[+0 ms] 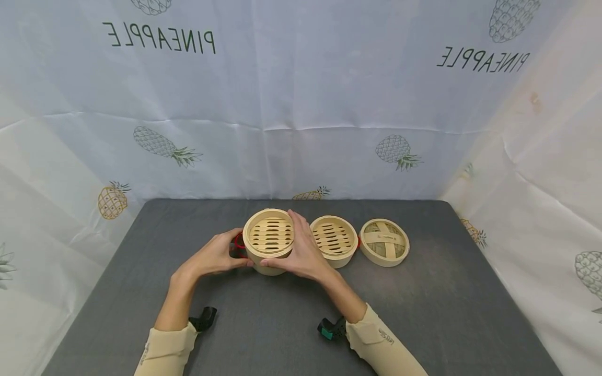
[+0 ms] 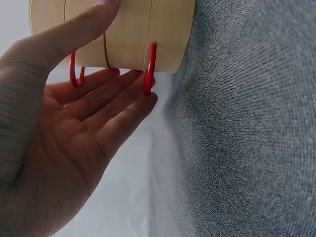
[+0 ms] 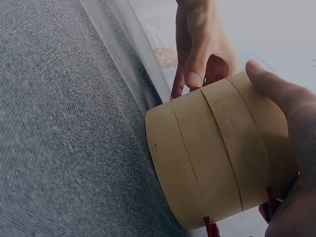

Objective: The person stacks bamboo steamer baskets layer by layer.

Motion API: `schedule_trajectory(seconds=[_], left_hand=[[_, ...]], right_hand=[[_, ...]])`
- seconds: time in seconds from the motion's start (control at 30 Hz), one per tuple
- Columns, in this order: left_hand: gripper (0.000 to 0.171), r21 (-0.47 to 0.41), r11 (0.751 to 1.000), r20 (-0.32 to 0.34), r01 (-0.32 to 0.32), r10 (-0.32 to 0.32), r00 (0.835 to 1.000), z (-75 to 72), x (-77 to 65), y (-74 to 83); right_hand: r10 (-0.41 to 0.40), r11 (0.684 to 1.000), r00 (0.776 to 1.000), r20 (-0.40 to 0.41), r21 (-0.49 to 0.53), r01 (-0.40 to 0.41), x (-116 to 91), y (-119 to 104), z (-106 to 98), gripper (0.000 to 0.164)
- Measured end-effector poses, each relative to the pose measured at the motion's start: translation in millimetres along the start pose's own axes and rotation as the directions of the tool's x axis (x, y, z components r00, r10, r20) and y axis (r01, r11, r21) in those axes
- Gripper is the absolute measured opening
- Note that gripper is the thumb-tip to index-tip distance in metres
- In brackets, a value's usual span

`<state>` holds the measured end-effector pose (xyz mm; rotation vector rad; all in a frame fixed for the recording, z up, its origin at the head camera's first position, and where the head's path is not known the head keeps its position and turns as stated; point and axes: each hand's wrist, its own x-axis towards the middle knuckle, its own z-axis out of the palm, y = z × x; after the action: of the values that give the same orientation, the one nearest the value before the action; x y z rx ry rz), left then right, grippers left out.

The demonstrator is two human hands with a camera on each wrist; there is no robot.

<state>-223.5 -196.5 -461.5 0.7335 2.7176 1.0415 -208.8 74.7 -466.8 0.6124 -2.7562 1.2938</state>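
Note:
Two round bamboo steamer baskets stand stacked on the table, the upper basket (image 1: 270,235) with a slatted floor and the lower basket (image 1: 270,271) mostly covered by it. My right hand (image 1: 304,253) grips the upper basket from the right, thumb along its near side and fingers behind. On the left, my left hand (image 1: 217,255) holds the stack, its thumb against the near side. The left wrist view shows its fingers (image 2: 116,116) reaching behind, by the red handles (image 2: 150,69). Right of the stack sits a third steamer basket (image 1: 335,241), then a woven bamboo lid (image 1: 385,243).
The dark grey table (image 1: 263,329) stretches toward me. Behind it hangs a white cloth (image 1: 291,94) printed with pineapples, and similar cloth closes both sides. A black wrist device (image 1: 204,319) shows beside the left sleeve, another device (image 1: 331,329) beside the right.

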Motion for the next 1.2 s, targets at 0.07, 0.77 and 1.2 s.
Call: schedule_trajectory(seconds=[0.07,0.77,1.2], left_hand=[[0.081,-0.001,1.000,-0.001,-0.001,0.001,1.000,0.0,-0.1,-0.2],[0.079,0.004,1.000,-0.009,-0.008,0.008,1.000,1.1,-1.2,-0.6],[0.077,-0.003,1.000,-0.016,-0.006,0.006,1.000,0.8,-2.4,0.8]], right_hand=[[0.000,1.000,1.000,0.006,0.002,0.000,0,0,-1,0.134],[-0.038,0.998,0.999,0.030,0.043,0.037,0,3,-19,0.134],[-0.034,0.998,0.999,0.030,0.051,0.033,-1,10,-51,0.135]])
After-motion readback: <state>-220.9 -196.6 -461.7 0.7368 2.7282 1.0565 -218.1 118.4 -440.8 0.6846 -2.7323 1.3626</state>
